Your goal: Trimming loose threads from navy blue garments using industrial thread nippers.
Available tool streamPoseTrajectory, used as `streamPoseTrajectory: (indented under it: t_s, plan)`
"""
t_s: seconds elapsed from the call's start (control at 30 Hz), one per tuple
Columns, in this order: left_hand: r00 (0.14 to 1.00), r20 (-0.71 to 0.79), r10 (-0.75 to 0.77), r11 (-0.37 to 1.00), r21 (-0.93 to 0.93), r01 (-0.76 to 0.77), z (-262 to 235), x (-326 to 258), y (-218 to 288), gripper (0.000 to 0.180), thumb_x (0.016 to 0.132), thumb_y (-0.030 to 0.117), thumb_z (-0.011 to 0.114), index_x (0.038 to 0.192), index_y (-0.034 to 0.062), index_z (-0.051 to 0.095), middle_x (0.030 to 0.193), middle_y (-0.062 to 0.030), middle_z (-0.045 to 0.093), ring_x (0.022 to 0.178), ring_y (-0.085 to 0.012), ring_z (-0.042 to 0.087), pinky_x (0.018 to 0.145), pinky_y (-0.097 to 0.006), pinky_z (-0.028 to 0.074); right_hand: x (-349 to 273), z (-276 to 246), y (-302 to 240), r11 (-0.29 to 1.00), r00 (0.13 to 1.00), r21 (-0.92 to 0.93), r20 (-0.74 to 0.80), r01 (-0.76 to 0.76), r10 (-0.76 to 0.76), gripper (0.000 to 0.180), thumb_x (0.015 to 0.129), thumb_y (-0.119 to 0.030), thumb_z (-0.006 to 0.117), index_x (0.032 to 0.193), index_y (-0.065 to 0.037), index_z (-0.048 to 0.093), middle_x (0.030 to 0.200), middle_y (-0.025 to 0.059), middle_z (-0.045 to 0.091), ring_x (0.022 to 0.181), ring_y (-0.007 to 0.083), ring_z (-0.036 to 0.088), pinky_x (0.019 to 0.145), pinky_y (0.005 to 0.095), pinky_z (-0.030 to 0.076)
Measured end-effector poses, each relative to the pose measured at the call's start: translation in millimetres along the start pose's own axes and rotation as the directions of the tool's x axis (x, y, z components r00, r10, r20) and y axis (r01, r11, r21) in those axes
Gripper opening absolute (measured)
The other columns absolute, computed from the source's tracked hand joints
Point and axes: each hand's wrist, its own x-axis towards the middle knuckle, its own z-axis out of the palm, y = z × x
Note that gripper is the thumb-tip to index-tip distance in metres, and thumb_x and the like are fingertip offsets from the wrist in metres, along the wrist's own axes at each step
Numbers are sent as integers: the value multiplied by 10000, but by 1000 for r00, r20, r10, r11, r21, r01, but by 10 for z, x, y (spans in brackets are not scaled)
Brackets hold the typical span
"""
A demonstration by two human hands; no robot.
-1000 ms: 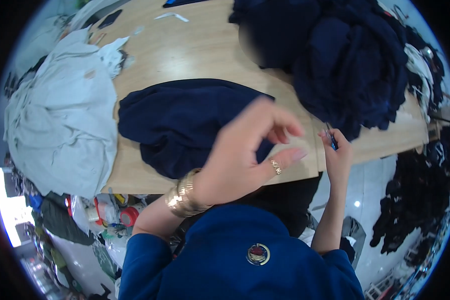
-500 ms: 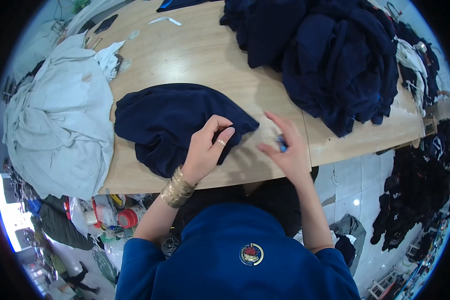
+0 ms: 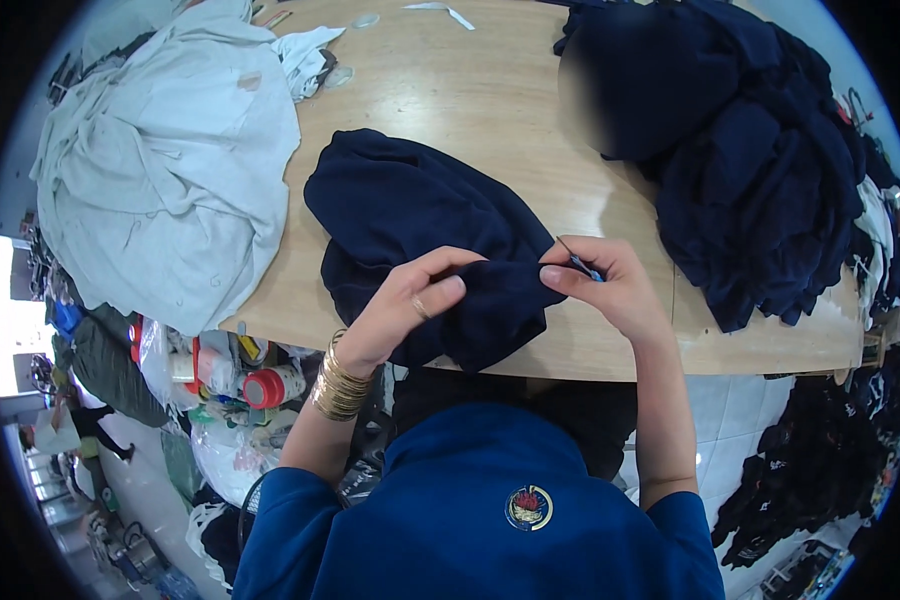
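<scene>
A navy cloth garment (image 3: pixel 420 200) lies bunched on the table in front of me. My left hand (image 3: pixel 407 305) grips its near part, thumb on top and fingers curled behind the fabric; bracelets circle that wrist. At the garment's right corner, my right hand (image 3: pixel 610 285) pinches the edge between thumb and forefinger. Tucked in the same hand is a small tool (image 3: pixel 585 268) with a blue handle and a thin dark tip, perhaps thread snips; the fingers hide part of it. Between the two hands the edge is lifted and stretched.
White cloth (image 3: pixel 170 170) is heaped on the left of the wooden table (image 3: pixel 470 100). A large navy garment pile (image 3: pixel 760 190) covers the right end. One white strip (image 3: pixel 440 12) lies at the far side. Below the table's left edge are bags and a red-lidded container (image 3: pixel 265 388).
My hands were apart, the right one off the cloth. Now the right pinches the garment's corner and the left has a piece lifted. The view has shifted, too.
</scene>
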Motion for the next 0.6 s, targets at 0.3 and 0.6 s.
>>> streamPoseTrajectory:
  t_s: [0.3,0.6]
  plan:
    - [995,-89,-43,996,78,50,92,7,-31,190,884,177,608,929,-6,636,721,50,547,649,-16,432,581,-175,361,-116,247,-88,889,849,-408,-376,207,-371,219,678,-5,725,882,-49,659,880,60,578,727,152,579,639,262,448]
    - [987,-154,-46,999,-27,42,211,34,-47,131,874,87,604,965,-1,638,785,21,598,686,-23,485,618,-171,389,-232,471,145,716,731,-566,-267,409,-628,320,590,127,613,859,-44,633,874,80,590,706,205,618,559,266,486]
